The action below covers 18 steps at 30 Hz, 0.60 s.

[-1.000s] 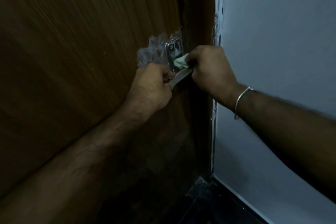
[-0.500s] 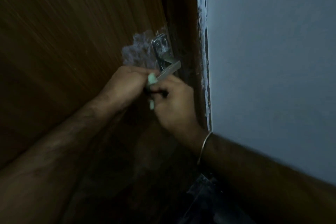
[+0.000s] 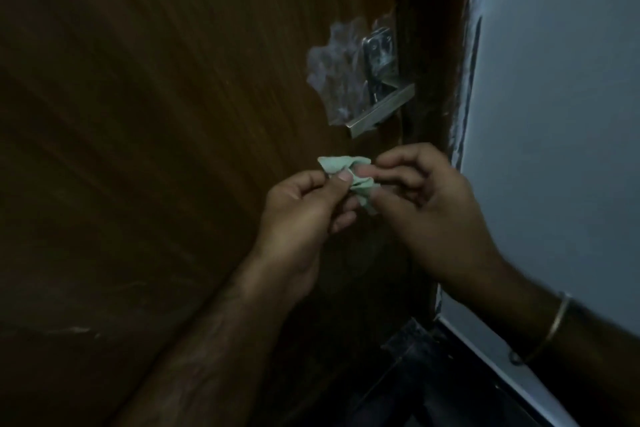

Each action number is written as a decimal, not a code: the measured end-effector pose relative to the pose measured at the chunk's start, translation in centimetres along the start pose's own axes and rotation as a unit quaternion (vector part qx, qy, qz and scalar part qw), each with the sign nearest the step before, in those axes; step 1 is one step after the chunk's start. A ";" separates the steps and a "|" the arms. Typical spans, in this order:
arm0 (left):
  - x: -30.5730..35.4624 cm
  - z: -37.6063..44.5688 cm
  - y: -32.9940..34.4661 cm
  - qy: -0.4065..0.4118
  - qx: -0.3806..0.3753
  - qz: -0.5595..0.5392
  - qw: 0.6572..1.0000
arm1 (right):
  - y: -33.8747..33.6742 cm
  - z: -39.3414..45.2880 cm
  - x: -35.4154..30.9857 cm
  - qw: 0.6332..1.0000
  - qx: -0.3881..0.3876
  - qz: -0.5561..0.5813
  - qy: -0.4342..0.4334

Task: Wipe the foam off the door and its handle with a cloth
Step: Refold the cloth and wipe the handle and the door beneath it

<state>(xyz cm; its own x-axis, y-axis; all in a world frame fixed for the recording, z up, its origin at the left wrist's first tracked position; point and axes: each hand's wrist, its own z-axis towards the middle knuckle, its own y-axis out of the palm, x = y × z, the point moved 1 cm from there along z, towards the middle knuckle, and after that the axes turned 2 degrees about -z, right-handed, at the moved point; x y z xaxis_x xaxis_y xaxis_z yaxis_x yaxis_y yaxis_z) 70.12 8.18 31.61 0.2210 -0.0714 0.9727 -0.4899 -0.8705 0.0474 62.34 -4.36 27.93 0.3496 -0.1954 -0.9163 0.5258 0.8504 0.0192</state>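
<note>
A dark brown wooden door [image 3: 173, 114] fills the left of the view. Its metal lever handle [image 3: 381, 111] sticks out under a shiny backplate [image 3: 379, 52]. A patch of whitish foam [image 3: 334, 69] smears the wood just left of the plate. Below the handle, a small crumpled pale green cloth [image 3: 349, 177] is pinched between both hands. My left hand [image 3: 304, 211] grips its left side with thumb and fingers. My right hand [image 3: 429, 211] holds its right side. Neither hand touches the handle.
The dark door frame [image 3: 433, 45] runs beside the handle, with a pale grey wall [image 3: 554, 114] to its right. A thin metal bangle [image 3: 550, 329] circles my right wrist. Dark floor [image 3: 415, 374] shows at the bottom.
Both hands have come off the lever and dropped below it. The cloth, earlier pressed against the handle by my right hand, is now held between the two hands.
</note>
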 end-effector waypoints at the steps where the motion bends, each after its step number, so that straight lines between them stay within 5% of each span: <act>1: 0.0 0.2 -0.3 0.000 -0.011 -0.018 1.000 | -0.5 0.2 0.0 0.994 0.022 0.089 0.058; 4: 0.1 0.0 -0.7 -0.001 -0.069 -0.052 0.996 | -1.7 0.9 -0.1 0.984 -0.014 0.119 0.133; 8: 0.6 -0.3 -0.7 0.033 -0.101 -0.005 0.994 | -1.4 1.4 -1.0 0.986 -0.126 0.032 0.102; 13: 1.5 -0.3 -1.3 0.047 -0.130 -0.002 0.990 | -2.3 2.2 -1.6 0.918 -0.146 0.295 0.220; 18: 1.8 -0.5 -1.5 0.015 -0.183 -0.061 0.981 | -2.8 2.4 -1.8 0.972 -0.141 0.120 0.143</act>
<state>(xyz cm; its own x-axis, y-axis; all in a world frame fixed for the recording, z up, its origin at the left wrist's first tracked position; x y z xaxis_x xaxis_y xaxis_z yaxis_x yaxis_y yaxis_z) 70.85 9.58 33.44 0.2743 0.0408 0.9608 -0.7326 -0.6384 0.2363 62.10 -7.57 30.47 0.1853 0.1338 -0.9735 0.2075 0.9630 0.1718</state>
